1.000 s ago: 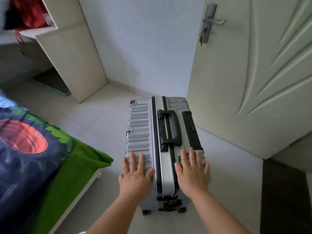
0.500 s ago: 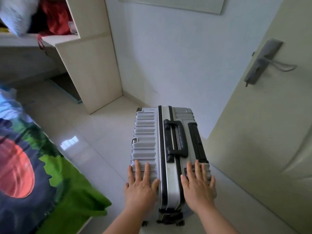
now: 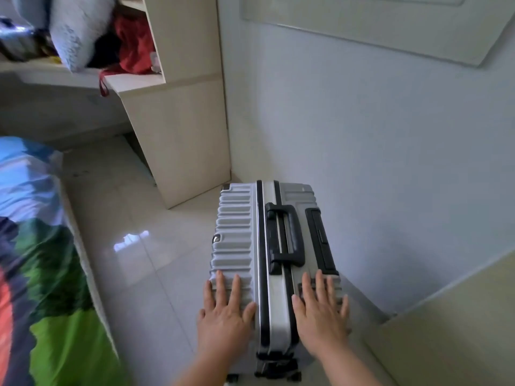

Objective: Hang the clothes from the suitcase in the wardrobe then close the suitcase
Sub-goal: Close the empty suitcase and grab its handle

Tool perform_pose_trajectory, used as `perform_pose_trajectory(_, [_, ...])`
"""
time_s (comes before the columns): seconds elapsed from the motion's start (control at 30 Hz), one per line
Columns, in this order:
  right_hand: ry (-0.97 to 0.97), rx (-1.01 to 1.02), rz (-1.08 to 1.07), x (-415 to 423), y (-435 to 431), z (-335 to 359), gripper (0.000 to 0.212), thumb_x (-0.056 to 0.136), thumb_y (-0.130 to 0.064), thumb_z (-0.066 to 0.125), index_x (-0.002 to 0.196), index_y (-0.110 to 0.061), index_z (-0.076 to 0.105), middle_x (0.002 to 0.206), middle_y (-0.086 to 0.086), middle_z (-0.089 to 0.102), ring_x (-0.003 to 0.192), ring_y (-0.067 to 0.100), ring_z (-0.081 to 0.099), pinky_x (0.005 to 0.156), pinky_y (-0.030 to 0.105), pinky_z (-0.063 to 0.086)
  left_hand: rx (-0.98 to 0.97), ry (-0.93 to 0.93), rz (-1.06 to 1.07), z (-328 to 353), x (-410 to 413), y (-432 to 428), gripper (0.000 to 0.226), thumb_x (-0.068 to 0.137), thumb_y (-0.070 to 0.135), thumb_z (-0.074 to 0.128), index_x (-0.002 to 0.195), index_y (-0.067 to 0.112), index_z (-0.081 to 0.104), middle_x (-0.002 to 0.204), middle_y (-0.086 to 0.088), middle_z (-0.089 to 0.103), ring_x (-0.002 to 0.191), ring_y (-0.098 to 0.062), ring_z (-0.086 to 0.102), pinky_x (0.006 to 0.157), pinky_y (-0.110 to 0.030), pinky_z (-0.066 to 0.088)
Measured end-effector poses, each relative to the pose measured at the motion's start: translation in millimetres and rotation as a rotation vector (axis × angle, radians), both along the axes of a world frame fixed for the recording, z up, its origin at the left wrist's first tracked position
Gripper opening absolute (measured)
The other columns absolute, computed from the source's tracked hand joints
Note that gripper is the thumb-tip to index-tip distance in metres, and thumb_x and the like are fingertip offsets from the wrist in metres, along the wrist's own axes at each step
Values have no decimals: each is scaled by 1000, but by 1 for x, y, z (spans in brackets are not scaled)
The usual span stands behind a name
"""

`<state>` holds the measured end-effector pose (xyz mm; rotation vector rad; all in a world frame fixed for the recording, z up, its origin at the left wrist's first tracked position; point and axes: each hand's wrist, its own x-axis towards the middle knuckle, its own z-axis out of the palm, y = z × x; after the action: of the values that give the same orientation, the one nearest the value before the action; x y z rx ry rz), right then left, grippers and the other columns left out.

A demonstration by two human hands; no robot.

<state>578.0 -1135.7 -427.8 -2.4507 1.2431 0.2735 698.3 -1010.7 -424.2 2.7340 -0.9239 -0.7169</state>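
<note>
- The silver suitcase point(image 3: 237, 232) stands closed on the floor point(image 3: 133, 274), with its wheels point(image 3: 278, 371) toward the person and its black carry handle point(image 3: 284, 235) facing up. Its far end is near the corner between the wardrobe point(image 3: 178, 135) and the wall point(image 3: 362, 135).
- The left hand point(image 3: 225, 316) lies flat on the ribbed shell, and the right hand point(image 3: 320, 313) lies flat on the other half. Each grip is wide: the fingers are straight and press without enclosing anything.
- Change over the last second: the suitcase now sits closer to the wall and the wardrobe side panel. The door point(image 3: 446, 330) has shifted to the right edge of the view. Hand placement is unchanged.
- Judgement: the closing step appears complete, and the suitcase is probably being pushed into a storage position.
- Red fabric point(image 3: 133, 48) lies on the wardrobe shelf, and the bed point(image 3: 41, 274) is to the left.
</note>
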Motion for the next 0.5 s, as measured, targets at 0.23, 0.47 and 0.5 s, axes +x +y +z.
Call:
perform_pose_trajectory(0.23, [58,27,121,91,-89,5,64,84,-65,-12,134,-29,-29,150,-2,-32,136,16,-33,113,49,-17,6,9,122,-1,75,-79,65,93,59,16,146,36,-15,144,3,-38,143,-25,-23,114,-42,17])
perform_pose_trajectory(0.47, [43,-22,179,208,-178,4,100,44,-73,-45,133,-30,-30,143,-3,-37,131,13,-35,112,48,-16,-6,33,196,3,179,-162,65,94,57,15,146,34,-18,141,1,-40,141,-27,-27,115,-43,13])
perform_pose_trajectory(0.5, [38,-26,178,224,-191,3,93,50,-72,-41,132,-31,-30,143,-4,-37,131,13,-35,112,48,-16,-15,30,211,3,196,-173,65,94,57,15,146,34,-19,142,1,-40,141,-27,-27,115,-43,13])
